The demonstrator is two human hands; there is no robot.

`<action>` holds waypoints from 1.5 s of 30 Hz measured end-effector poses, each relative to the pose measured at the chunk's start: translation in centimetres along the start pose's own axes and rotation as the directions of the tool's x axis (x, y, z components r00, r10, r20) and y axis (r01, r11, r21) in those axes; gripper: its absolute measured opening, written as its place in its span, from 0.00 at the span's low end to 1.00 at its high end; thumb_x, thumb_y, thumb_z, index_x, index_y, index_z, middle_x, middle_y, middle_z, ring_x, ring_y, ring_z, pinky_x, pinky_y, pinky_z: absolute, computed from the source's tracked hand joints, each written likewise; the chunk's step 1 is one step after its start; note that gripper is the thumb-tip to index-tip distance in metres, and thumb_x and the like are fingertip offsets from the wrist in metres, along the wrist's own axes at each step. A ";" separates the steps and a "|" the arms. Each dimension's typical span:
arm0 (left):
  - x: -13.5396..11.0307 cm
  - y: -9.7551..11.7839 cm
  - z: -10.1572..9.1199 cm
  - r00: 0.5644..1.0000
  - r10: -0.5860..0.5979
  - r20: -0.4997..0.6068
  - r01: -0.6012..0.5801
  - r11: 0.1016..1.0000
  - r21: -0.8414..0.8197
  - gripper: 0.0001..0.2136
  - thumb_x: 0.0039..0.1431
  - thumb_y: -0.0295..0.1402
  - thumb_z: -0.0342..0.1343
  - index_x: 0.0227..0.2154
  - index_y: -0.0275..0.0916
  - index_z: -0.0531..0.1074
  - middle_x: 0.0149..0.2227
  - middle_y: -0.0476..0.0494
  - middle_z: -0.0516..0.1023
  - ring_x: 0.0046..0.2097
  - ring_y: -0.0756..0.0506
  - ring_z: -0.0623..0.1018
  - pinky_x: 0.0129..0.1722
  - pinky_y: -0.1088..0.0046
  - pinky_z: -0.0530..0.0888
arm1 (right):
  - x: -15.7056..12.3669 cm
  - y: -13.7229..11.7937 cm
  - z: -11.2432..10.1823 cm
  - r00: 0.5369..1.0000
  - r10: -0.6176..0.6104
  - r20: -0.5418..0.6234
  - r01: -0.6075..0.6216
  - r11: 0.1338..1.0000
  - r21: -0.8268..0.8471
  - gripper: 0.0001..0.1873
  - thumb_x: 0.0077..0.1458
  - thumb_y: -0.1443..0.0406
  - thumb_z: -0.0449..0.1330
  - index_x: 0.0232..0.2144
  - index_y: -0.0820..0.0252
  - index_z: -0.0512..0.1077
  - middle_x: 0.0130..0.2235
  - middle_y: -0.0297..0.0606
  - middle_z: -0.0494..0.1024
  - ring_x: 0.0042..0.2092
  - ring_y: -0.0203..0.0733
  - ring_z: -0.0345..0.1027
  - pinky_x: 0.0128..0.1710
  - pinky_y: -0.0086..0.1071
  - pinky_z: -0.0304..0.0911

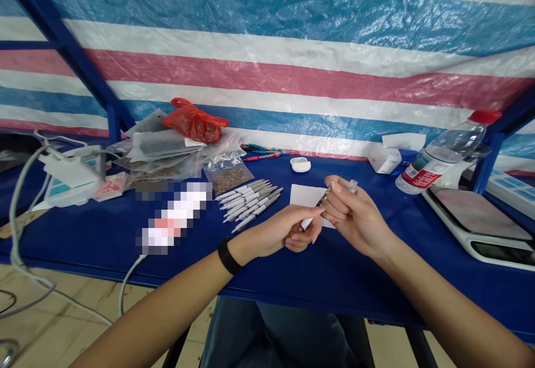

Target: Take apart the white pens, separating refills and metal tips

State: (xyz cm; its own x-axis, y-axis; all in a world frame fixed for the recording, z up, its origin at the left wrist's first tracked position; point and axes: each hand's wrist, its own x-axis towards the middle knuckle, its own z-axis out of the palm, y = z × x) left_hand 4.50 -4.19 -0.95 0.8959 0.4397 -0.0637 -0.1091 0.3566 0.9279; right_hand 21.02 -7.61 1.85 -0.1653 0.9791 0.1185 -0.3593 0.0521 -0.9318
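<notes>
White pen (307,223) is gripped in our half-closed left hand (278,231), and our curled right hand (355,217) pinches its upper end over the desk (334,284).

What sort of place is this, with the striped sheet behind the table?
Probably a makeshift workbench for small handwork: the left hand and right hand hold a white pen, more pens lie on a blue table, and a digital scale and plastic bags sit nearby.

Slanted white pen (307,222) with metal tip
</notes>
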 end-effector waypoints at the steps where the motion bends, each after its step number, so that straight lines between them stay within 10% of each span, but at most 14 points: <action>1: 0.0 0.0 0.0 1.000 -0.001 -0.002 0.001 1.000 -0.013 0.22 0.70 0.45 0.47 0.23 0.37 0.67 0.15 0.59 0.50 0.17 0.56 0.49 0.19 0.77 0.49 | 0.0 0.1 0.0 1.000 -0.012 -0.012 0.012 1.000 0.002 0.20 0.54 0.52 0.71 0.28 0.55 0.66 0.19 0.18 0.42 0.20 0.29 0.33 0.22 0.29 0.42; 11: -0.1 0.1 -0.2 0.997 0.060 -0.042 -0.065 0.991 -0.119 0.20 0.71 0.40 0.44 0.23 0.37 0.65 0.15 0.58 0.51 0.17 0.55 0.49 0.19 0.79 0.50 | 0.4 1.2 -0.8 0.995 0.088 -0.037 -0.089 0.995 -0.041 0.14 0.55 0.53 0.67 0.32 0.56 0.73 0.18 0.20 0.49 0.21 0.31 0.36 0.21 0.30 0.43; 17: -0.1 -0.2 -0.6 1.000 0.010 0.023 -0.010 0.999 -0.037 0.21 0.72 0.42 0.45 0.24 0.37 0.66 0.16 0.58 0.53 0.17 0.56 0.48 0.19 0.78 0.49 | 1.0 -0.2 -2.1 0.949 -0.151 -0.278 0.113 0.983 -0.148 0.21 0.51 0.46 0.68 0.25 0.55 0.74 0.26 0.33 0.66 0.28 0.37 0.58 0.29 0.32 0.57; 27: 0.0 0.2 -0.2 0.995 -0.100 -0.031 0.103 0.990 0.100 0.21 0.70 0.44 0.49 0.23 0.37 0.67 0.16 0.58 0.54 0.18 0.56 0.51 0.19 0.77 0.49 | 0.4 -1.3 -1.9 0.934 -0.265 -0.240 0.211 0.951 -0.228 0.28 0.50 0.43 0.70 0.20 0.56 0.67 0.24 0.31 0.63 0.25 0.34 0.57 0.26 0.32 0.53; 33: -0.1 0.1 -0.2 0.996 -0.086 -0.002 0.086 0.992 0.095 0.22 0.70 0.45 0.49 0.23 0.37 0.67 0.16 0.58 0.54 0.17 0.56 0.51 0.19 0.77 0.49 | 0.4 -1.7 -2.6 0.974 -0.192 -0.121 0.145 0.936 -0.320 0.26 0.59 0.41 0.60 0.30 0.56 0.76 0.20 0.25 0.50 0.21 0.32 0.37 0.23 0.33 0.37; 45: -0.1 0.0 -0.2 0.994 -0.100 -0.035 0.102 0.992 0.075 0.26 0.71 0.52 0.45 0.24 0.37 0.67 0.15 0.58 0.53 0.17 0.56 0.50 0.18 0.78 0.50 | 0.6 -2.3 -2.9 0.946 -0.158 -0.282 0.095 0.970 -0.225 0.20 0.37 0.54 0.79 0.27 0.55 0.75 0.19 0.27 0.70 0.21 0.33 0.60 0.22 0.31 0.57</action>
State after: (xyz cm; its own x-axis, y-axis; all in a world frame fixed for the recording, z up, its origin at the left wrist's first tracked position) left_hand 4.32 -4.02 -1.03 0.8866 0.4307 -0.1688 0.0155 0.3370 0.9414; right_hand 24.44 -6.55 3.03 0.1589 0.9738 0.1625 -0.1578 0.1875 -0.9695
